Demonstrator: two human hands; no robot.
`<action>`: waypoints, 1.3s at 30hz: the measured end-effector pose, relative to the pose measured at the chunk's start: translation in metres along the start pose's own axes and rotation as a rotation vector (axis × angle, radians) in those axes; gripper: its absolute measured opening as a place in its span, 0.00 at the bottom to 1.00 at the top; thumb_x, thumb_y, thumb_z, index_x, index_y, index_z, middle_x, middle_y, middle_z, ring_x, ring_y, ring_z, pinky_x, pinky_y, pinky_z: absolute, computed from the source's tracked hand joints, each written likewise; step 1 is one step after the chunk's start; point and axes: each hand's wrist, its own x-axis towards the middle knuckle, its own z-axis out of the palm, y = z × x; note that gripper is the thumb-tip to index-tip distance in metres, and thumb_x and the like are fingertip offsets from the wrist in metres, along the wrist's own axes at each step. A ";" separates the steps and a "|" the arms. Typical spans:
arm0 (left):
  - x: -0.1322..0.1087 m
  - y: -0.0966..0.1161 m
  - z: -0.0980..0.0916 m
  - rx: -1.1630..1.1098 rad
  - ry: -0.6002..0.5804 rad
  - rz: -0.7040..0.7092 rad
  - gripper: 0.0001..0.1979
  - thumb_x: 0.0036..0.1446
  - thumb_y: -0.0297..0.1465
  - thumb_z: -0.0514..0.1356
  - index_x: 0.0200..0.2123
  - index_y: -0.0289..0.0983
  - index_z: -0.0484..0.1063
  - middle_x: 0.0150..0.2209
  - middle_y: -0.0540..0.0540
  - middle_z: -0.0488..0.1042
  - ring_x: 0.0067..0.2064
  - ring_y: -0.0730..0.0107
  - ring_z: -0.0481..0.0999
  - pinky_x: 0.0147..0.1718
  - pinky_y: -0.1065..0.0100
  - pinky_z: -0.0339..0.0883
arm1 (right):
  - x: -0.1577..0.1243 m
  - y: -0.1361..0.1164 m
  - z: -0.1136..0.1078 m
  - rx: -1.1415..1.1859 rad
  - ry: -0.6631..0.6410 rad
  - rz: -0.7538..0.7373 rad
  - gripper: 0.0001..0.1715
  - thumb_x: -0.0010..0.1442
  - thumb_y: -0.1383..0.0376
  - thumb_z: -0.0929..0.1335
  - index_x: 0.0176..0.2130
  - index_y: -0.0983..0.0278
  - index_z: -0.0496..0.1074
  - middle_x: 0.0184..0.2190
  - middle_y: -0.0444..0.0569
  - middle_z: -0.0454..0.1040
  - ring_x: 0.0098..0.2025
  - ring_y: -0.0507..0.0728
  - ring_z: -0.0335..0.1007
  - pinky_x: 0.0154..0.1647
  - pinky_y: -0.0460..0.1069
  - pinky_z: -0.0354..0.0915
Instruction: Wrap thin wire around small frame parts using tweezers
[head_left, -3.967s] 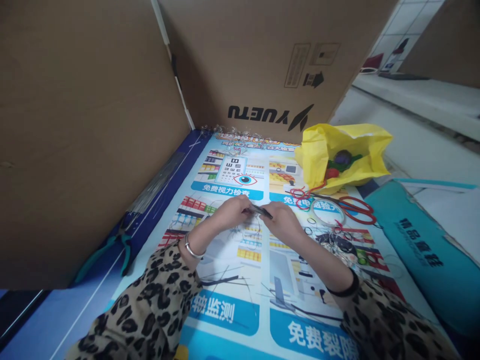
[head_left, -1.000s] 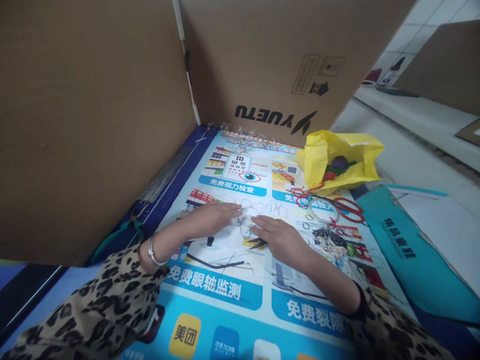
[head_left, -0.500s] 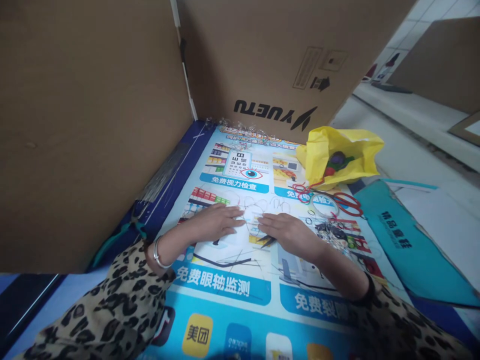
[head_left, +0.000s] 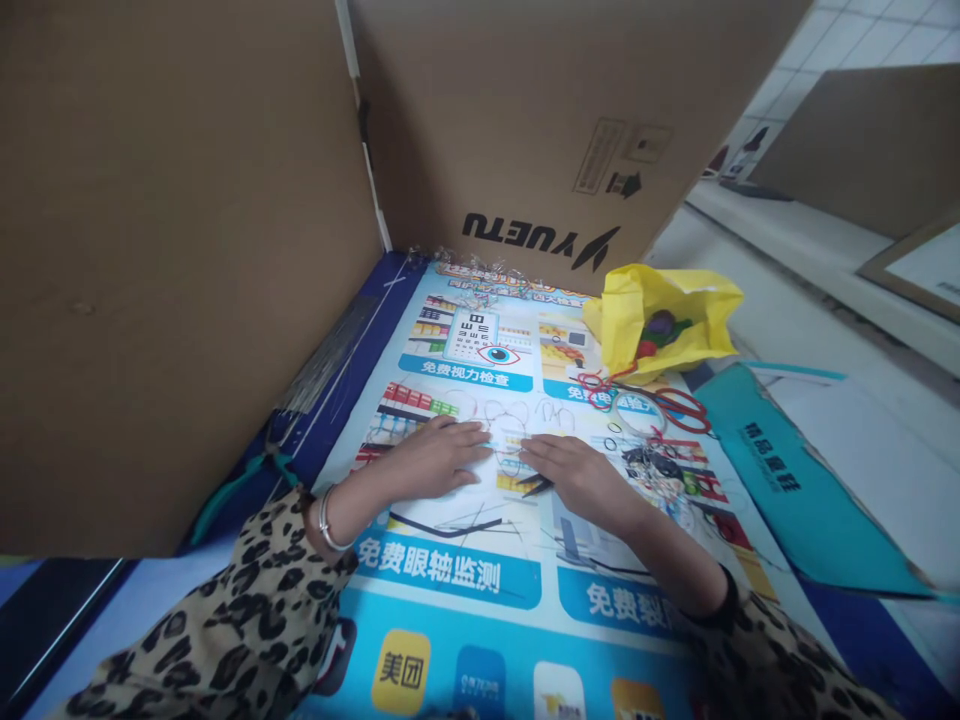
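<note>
My left hand [head_left: 439, 457] lies palm down on the printed poster [head_left: 480, 600], fingers stretched toward the centre. Facing it from the right, my right hand [head_left: 581, 475] also rests low on the poster, with a dark pointed tool [head_left: 537, 486] under or beside its fingers. Between and just beyond my fingertips is a thin wire outline [head_left: 506, 412] with rounded loops. A dark curved strip [head_left: 446, 530] and thin wires lie nearer to me. Whether either hand pinches the wire is too small to tell.
Cardboard walls [head_left: 187, 250] stand at the left and back. At the right are a yellow bag [head_left: 622, 320], red-handled scissors [head_left: 686, 410], a wire roll and a teal box piece [head_left: 795, 490]. Teal-handled pliers [head_left: 232, 490] and straight wires [head_left: 326, 365] lie left.
The view has shifted slightly, moving the background left and down on the right side. My hands stay low at the wire outline, with my left fingers lying a little flatter.
</note>
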 end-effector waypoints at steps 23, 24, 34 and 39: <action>-0.015 -0.004 -0.033 -0.028 0.051 -0.177 0.12 0.58 0.33 0.50 0.39 0.38 0.71 0.39 0.45 0.74 0.42 0.65 0.72 0.41 0.66 0.62 | -0.044 0.003 -0.039 0.648 0.131 1.050 0.18 0.56 0.53 0.60 0.27 0.64 0.66 0.18 0.44 0.70 0.18 0.49 0.64 0.21 0.44 0.61; -0.015 0.003 -0.037 -0.038 0.008 -0.180 0.12 0.58 0.33 0.50 0.38 0.38 0.72 0.37 0.46 0.75 0.41 0.65 0.72 0.39 0.66 0.62 | -0.045 0.003 -0.038 0.699 0.149 1.031 0.19 0.57 0.53 0.59 0.27 0.64 0.66 0.18 0.44 0.70 0.18 0.49 0.64 0.21 0.44 0.60; -0.011 0.067 -0.027 0.048 -0.258 -0.298 0.18 0.48 0.41 0.59 0.39 0.36 0.66 0.38 0.40 0.71 0.40 0.57 0.69 0.34 0.63 0.60 | -0.059 0.011 -0.034 0.941 0.387 0.974 0.22 0.57 0.50 0.58 0.33 0.64 0.67 0.23 0.46 0.70 0.27 0.52 0.67 0.30 0.46 0.64; -0.005 0.074 -0.015 0.042 -0.276 -0.225 0.11 0.51 0.33 0.57 0.39 0.37 0.65 0.38 0.42 0.70 0.38 0.58 0.70 0.31 0.63 0.61 | -0.061 0.020 -0.039 1.152 0.545 1.033 0.23 0.58 0.47 0.55 0.35 0.63 0.64 0.22 0.46 0.70 0.25 0.53 0.69 0.27 0.48 0.65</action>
